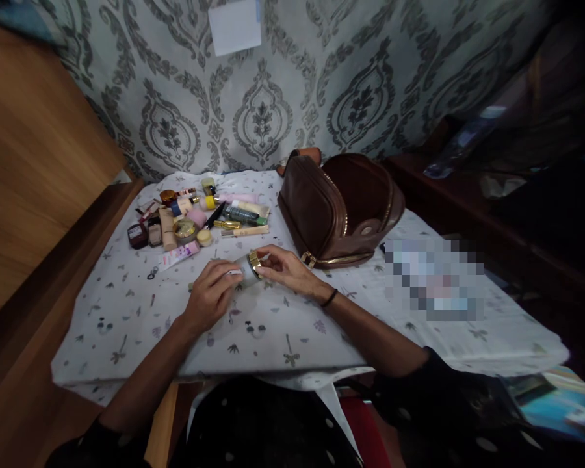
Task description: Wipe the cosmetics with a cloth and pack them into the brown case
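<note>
Low over the middle of the table, a clear jar [246, 273] with a gold lid [254, 260] lies tilted between my hands. My left hand [211, 291] is closed around the jar's body. The fingers of my right hand [292, 270] grip the gold lid from the other side; I cannot tell whether the lid is loose. Beyond my right hand stands a brown leather toiletry bag [305, 211], unzipped, with its mouth facing right. Makeup items lie behind my left hand, among them a pink-and-white tube [179, 255], a round compact [185, 230] and a small yellow pot [204, 237].
A patterned white cloth [283, 344] covers the table. A pixelated object [433, 279] lies to the right of the bag. Wooden furniture [43, 156] rises at left, a patterned curtain [263, 110] hangs behind, and a plastic bottle [463, 143] is at far right.
</note>
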`<action>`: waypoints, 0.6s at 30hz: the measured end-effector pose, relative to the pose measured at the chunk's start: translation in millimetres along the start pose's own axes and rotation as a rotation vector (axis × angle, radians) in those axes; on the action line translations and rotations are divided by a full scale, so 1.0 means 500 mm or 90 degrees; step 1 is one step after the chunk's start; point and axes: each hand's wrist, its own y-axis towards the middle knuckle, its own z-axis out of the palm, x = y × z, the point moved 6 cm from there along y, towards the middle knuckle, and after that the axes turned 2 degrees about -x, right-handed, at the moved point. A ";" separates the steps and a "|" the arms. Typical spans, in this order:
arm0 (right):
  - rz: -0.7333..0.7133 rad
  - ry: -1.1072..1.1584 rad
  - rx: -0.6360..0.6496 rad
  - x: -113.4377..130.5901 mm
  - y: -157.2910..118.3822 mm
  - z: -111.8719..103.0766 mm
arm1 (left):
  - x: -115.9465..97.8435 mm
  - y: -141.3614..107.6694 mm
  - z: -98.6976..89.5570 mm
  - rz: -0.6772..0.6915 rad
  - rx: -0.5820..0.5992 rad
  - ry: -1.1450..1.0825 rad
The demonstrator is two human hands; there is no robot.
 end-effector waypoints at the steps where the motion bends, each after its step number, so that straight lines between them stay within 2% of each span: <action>1: 0.002 -0.011 -0.002 -0.001 0.000 -0.002 | 0.002 0.000 -0.002 -0.006 -0.003 -0.002; 9: -0.018 0.037 0.071 0.010 -0.006 0.001 | 0.010 -0.006 0.002 -0.021 -0.021 0.022; 15: -0.055 -0.009 0.045 0.012 -0.003 0.004 | -0.011 -0.011 0.020 0.039 0.017 0.029; 18: -0.036 -0.016 0.024 0.000 -0.001 0.002 | -0.011 -0.012 0.021 0.043 0.023 0.033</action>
